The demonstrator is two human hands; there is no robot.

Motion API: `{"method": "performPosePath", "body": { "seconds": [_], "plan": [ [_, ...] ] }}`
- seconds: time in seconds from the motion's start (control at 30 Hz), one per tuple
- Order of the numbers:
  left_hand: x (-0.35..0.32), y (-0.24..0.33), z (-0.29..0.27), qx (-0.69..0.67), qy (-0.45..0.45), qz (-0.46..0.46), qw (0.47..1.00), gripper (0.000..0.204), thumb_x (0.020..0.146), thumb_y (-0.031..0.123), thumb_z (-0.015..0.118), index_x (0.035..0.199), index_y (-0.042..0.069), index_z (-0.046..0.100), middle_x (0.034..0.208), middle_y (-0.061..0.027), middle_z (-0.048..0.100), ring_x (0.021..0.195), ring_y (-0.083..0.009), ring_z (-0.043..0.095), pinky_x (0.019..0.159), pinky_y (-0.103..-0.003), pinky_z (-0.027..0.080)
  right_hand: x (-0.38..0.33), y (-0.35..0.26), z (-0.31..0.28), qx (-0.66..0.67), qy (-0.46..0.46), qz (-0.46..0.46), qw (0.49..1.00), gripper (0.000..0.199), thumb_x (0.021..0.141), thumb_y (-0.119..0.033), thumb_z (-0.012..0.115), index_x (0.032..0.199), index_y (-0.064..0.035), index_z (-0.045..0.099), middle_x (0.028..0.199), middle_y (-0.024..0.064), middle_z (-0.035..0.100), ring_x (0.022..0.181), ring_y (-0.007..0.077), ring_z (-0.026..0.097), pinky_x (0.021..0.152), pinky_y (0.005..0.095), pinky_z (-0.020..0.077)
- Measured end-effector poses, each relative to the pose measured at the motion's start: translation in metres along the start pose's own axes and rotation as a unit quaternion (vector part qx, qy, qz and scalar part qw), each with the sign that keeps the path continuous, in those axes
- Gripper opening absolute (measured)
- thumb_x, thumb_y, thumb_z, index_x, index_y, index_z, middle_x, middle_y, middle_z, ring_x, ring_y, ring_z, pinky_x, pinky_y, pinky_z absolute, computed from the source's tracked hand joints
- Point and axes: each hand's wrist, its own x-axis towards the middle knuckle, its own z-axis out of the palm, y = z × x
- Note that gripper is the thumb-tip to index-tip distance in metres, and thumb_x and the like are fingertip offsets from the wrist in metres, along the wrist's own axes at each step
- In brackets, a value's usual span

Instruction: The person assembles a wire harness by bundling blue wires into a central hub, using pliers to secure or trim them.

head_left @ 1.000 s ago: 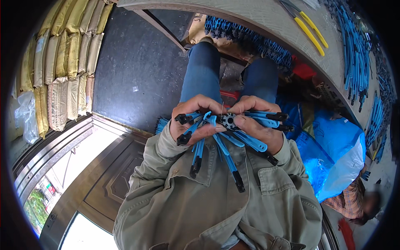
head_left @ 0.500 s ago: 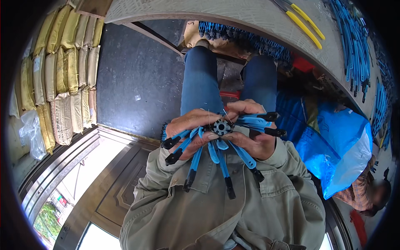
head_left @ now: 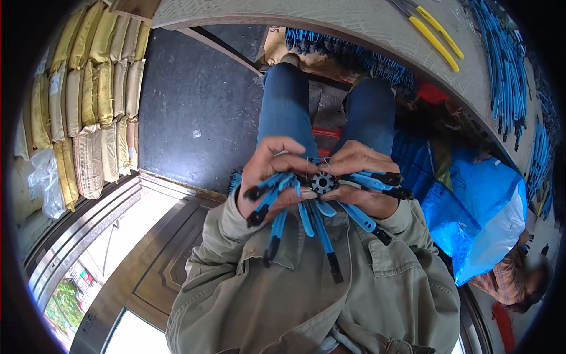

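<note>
Between my hands, above my lap, is a round black notched hub [head_left: 322, 183] with a grey middle. Blue arms with black tips [head_left: 316, 227] fan out from it to both sides and toward my body. A thin bent metal wire [head_left: 318, 159] stands out at the hub's far side. My left hand [head_left: 254, 171] is closed round the left arms, its thumb at the hub's edge and one finger lifted. From the other side my right hand [head_left: 362, 159] grips the hub between thumb and fingers, with several blue arms running through the hand.
A curved workbench [head_left: 330, 16] carries yellow-handled pliers [head_left: 433, 38] and bundles of blue strips [head_left: 504, 65]. A blue plastic sheet [head_left: 477, 206] lies at my right, near another person's plaid sleeve [head_left: 507, 277]. Stacked sacks [head_left: 88, 106] line the left wall beside a door [head_left: 162, 259].
My left hand's upper finger has lifted off the hub area. The hub and both hands have shifted slightly right and nearer my body, and the wire's angle has changed.
</note>
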Motion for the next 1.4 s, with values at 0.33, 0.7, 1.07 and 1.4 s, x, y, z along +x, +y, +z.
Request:
{"method": "performPosePath", "body": {
  "seconds": [0.33,0.7,1.07,1.4],
  "plan": [
    [0.09,-0.005,-0.056,-0.121,-0.449,-0.223,0.857,0.034,0.077,0.021,0.07,0.096,-0.006,0.062,0.088,-0.0147,0.062,0.086,-0.0206,0.061,0.074,-0.029,0.047,0.02,0.0,-0.001,-0.011,-0.146,-0.104,0.984,0.038,0.055,-0.017,0.083,0.085,0.0003,0.067,0.075,0.01,0.063,0.067,0.0201,0.059,0.059,0.0288,0.0449],
    [0.087,0.001,-0.035,-0.02,-0.517,-0.008,0.856,0.011,0.069,0.003,0.074,0.076,0.0,0.067,0.071,-0.0072,0.062,0.067,-0.0146,0.059,0.059,-0.026,0.045,0.017,-0.001,-0.006,-0.008,-0.15,-0.088,0.985,0.033,0.063,-0.01,0.079,0.09,-0.0018,0.064,0.084,0.0101,0.065,0.076,0.021,0.063,0.064,0.0304,0.0457],
    [0.065,0.001,-0.044,0.042,-0.378,0.084,0.921,0.02,0.063,0.012,0.081,0.068,0.002,0.064,0.067,-0.0102,0.061,0.06,-0.0198,0.061,0.053,-0.027,0.044,0.014,0.0,0.004,-0.023,-0.125,-0.086,0.988,0.034,0.059,-0.018,0.082,0.084,0.0009,0.067,0.077,0.0114,0.063,0.067,0.0219,0.059,0.061,0.0319,0.0435],
    [0.083,0.0,-0.041,0.018,-0.478,0.002,0.878,0.014,0.064,0.003,0.077,0.071,0.0,0.065,0.069,-0.0057,0.061,0.063,-0.012,0.058,0.054,-0.024,0.044,0.024,0.003,-0.002,0.009,-0.196,-0.102,0.975,0.036,0.061,-0.014,0.081,0.09,-0.0007,0.064,0.084,0.0097,0.064,0.072,0.0199,0.061,0.064,0.0312,0.0444]
  ]
}}
